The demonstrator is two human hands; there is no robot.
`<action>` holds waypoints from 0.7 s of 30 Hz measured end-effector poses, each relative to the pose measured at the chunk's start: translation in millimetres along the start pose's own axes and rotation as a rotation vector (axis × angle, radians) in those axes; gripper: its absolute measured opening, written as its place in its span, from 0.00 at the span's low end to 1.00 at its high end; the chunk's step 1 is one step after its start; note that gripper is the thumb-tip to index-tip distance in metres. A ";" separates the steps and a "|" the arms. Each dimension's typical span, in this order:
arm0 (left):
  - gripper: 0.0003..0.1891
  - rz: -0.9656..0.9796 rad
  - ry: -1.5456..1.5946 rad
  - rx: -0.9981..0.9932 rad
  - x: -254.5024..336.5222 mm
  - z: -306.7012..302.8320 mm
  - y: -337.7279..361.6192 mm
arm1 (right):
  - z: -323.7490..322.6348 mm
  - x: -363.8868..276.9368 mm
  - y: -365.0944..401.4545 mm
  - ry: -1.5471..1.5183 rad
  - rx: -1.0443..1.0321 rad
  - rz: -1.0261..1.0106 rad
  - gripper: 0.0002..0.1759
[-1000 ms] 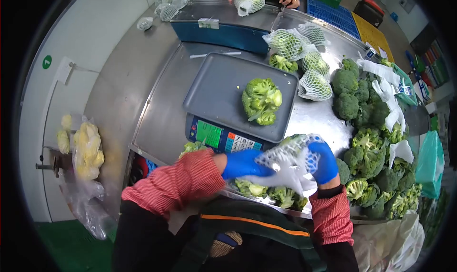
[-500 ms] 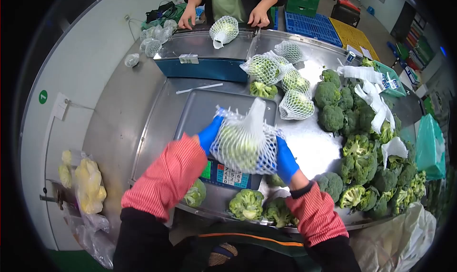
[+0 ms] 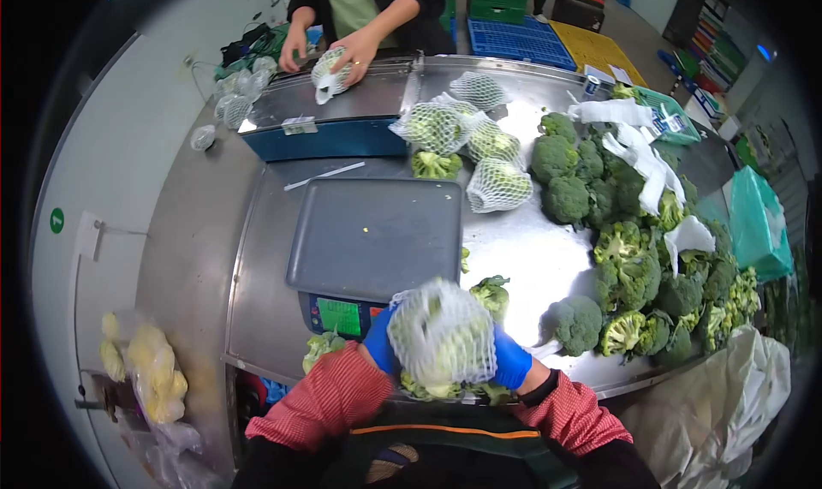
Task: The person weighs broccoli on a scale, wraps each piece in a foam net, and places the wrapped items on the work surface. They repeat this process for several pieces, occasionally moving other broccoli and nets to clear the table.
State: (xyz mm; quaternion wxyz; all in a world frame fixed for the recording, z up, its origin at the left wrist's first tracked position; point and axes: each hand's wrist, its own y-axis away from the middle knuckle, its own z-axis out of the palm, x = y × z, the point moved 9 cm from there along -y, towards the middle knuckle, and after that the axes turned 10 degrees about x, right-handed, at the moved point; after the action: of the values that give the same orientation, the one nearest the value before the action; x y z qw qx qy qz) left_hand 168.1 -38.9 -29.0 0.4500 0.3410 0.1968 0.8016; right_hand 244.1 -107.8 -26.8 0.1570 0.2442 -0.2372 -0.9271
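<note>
A broccoli in white foam netting [image 3: 441, 333] is held between my two blue-gloved hands, close to my body at the table's front edge. On its left side, my left hand [image 3: 381, 339] presses against the netting, fingers partly hidden by it. My right hand [image 3: 511, 360] grips the other side. Just beyond is a scale with a bare grey tray [image 3: 377, 232] and a lit green display [image 3: 339, 316]. Loose broccoli [image 3: 491, 297] lies near the netted one, and a loose piece [image 3: 324, 348] sits by my left sleeve.
Netted broccoli [image 3: 499, 185] lies behind the scale. A broccoli pile [image 3: 629, 266] fills the right side, with a green basket [image 3: 672, 116] behind. Across a blue-fronted stand [image 3: 342, 140], a co-worker's hand [image 3: 358, 52] touches another netted broccoli [image 3: 330, 74]. Plastic bags hang left.
My hands have drawn the netted broccoli down toward my body, uncovering the scale tray. The co-worker's hand has taken hold of the netted broccoli on the stand. The view has shifted.
</note>
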 end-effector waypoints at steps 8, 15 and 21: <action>0.38 0.882 -0.928 -0.371 54.6 92.7 -1.6 | 5.3 -85.5 -12.6 -0.042 0.071 -0.251 0.25; 0.24 0.506 -0.534 -0.159 95.6 148.5 -142.5 | -40.7 -145.9 -4.1 0.896 0.414 -0.295 0.33; 0.29 1.041 -1.099 -0.215 142.9 269.4 -270.4 | -107.8 -281.9 31.3 1.732 1.080 -0.904 0.32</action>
State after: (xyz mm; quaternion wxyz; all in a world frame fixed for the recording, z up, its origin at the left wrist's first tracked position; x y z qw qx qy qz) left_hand 470.1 225.6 41.4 0.0782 0.6939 -0.3204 0.6401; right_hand 540.8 -58.5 13.2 -0.2093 0.9080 -0.3088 -0.1906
